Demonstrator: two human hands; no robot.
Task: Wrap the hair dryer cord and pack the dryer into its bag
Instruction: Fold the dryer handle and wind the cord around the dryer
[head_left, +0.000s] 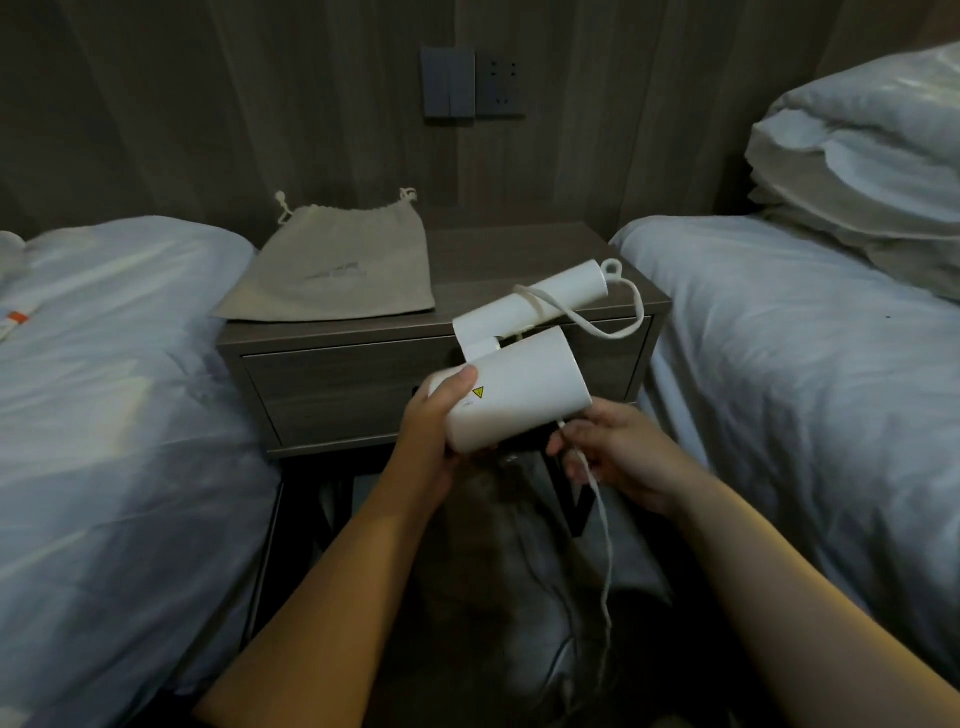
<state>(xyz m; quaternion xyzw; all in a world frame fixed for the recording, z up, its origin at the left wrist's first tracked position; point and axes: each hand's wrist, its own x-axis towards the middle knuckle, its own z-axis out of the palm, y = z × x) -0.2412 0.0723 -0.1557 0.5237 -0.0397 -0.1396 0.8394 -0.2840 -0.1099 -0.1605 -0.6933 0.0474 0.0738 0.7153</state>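
A white hair dryer (524, 384) is held in the air in front of the nightstand, its handle folded back and pointing up right. My left hand (441, 415) grips the barrel's near end. The white cord (602, 545) loops from the handle's end, passes around the dryer, and hangs down toward the floor. My right hand (608, 447) pinches the cord just below the barrel. The beige drawstring bag (337, 265) lies flat on the nightstand's left half, its mouth toward the wall.
The wooden nightstand (519, 254) with one drawer stands between two beds with white duvets (104, 389), (805, 364). Pillows (862, 156) are stacked on the right bed. Switches and a wall socket (472, 83) sit above the nightstand.
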